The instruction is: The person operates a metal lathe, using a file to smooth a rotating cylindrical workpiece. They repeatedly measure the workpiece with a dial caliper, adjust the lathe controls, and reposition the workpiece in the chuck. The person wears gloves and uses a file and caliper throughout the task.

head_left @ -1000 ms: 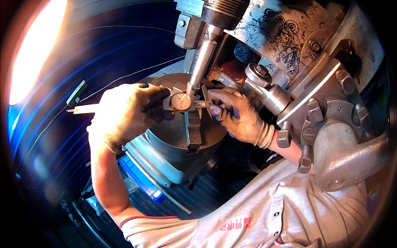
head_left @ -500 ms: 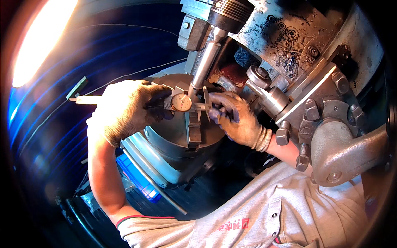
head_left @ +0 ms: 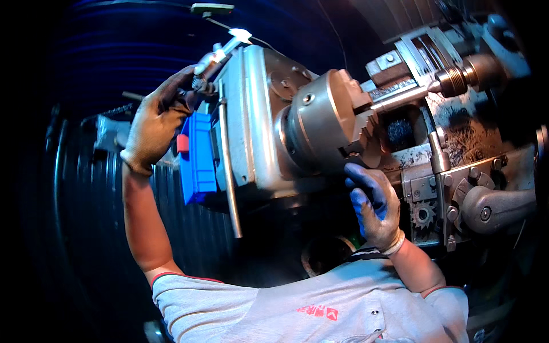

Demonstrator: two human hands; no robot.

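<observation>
My left hand (head_left: 154, 128), in a knit work glove with dark fingers, is closed on the dial caliper (head_left: 215, 62) at the upper left. Glare and blur hide the caliper's details. It is held up beside the lathe's headstock (head_left: 256, 137). My right hand (head_left: 378, 208), in a glove with a blue coating, has its fingers apart and slightly curled, holding nothing. Its fingertips are just below the lathe chuck (head_left: 320, 123). A shiny metal shaft (head_left: 400, 99) runs from the chuck jaws to the pointed tailstock centre (head_left: 436, 87).
A blue plastic bin (head_left: 198, 157) sits left of the headstock, behind a long metal lever (head_left: 230, 171). The tool post (head_left: 457, 191) with its bolts and thick handle (head_left: 497, 211) stands at the right. Dark metal chips (head_left: 400, 130) lie under the shaft.
The view has swung round. My left hand has carried the caliper off the shaft toward the upper left. My right hand has moved away from the caliper and shaft to below the chuck.
</observation>
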